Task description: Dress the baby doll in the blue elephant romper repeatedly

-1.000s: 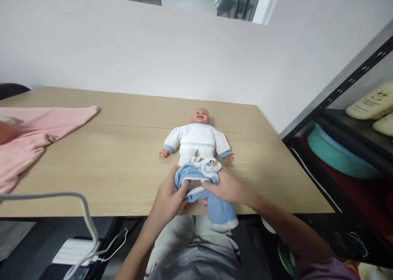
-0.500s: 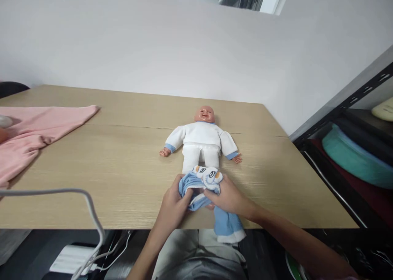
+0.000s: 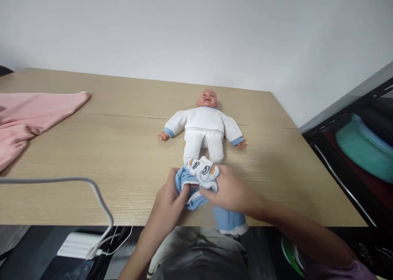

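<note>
- At the near edge of the table [image 3: 92, 165], both hands are working close together on a bunched blue garment [image 3: 201, 174]
- left hand [image 3: 168, 204] is gripping the left side of the bunch, fingers curling into the blue fabric and thumb pressing on top
- right hand [image 3: 231, 192] is clamping the right side, fingers lying against a white patch with cartoon eyes and orange marks
- the two hands are sitting almost touching, with only gathered cloth between them
- one blue leg [image 3: 229, 219] of the garment, ending in a white cuff, is hanging over the table edge below the right wrist
- garment is resting on the table right at the doll's legs; the bunch is hiding the feet, so cannot tell whether they are inside the cloth
- doll [image 3: 204, 124] is lying on its back, head toward the wall, arms spreading out sideways, wearing a white top with blue cuffs and white trousers
- pink cloth [image 3: 27, 112] is lying spread at the far left of the table, well apart from the hands
- white cable [image 3: 55, 179] is arching across the near left and dropping toward a white power strip [image 3: 75, 245] below the table
- dark metal shelf [image 3: 350, 104] is standing to the right of the table, holding a teal round thing [image 3: 365, 149]
</note>
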The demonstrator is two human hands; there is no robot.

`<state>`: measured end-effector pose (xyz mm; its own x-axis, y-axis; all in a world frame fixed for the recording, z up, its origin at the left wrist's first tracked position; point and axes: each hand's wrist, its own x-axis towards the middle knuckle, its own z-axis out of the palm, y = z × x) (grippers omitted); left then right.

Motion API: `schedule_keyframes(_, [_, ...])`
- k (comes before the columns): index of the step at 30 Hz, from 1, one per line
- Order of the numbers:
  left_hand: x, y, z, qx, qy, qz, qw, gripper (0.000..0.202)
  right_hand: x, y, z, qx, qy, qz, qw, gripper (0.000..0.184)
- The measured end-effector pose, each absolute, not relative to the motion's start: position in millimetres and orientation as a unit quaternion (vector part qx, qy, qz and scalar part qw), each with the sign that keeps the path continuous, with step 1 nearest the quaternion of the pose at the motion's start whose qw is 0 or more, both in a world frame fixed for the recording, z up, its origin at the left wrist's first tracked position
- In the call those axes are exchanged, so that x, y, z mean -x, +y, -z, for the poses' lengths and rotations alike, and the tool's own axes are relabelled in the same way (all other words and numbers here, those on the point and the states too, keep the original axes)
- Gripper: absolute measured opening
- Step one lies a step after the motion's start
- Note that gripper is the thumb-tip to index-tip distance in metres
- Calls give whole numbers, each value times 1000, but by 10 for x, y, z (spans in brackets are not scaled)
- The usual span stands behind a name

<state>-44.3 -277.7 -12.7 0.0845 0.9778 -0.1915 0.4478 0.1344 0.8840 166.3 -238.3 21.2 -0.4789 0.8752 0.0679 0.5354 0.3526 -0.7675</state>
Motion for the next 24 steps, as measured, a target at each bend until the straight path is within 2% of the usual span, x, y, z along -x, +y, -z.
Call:
schedule_keyframes(5, [529, -2909, 226, -644, 643, -195, 365, 30, -1507, -2511, -139, 505, -816, -264, 100, 52])
schedule_keyframes(8, [555, -2884, 283, -670, 625, -178, 357, 35, -1487, -2519, -88, 524, -814, -240, 71, 62])
schedule_keyframes(12, [627, -2834, 335, -661, 595, -199, 412, 40, -1507, -2520, -84, 507, -825, -240, 64, 59])
schedule_keyframes(15, [681, -2856, 399, -635, 591, -239, 436, 41, -1559, -2509, -84, 494, -817, -279, 109, 56])
schedule_keyframes(18, [687, -2905, 469, -614, 585, -298, 439, 39, -1630, -2483, -51, 458, -779, -369, 217, 54])
schedule_keyframes(21, [640, -2917, 505, -600, 535, -385, 453, 36, -1686, -2459, 26, 434, -736, -434, 286, 40])
schedule_keyframes(24, [588, -2865, 512, -555, 488, -472, 480, 34, -1715, -2449, 109, 425, -718, -458, 307, 28])
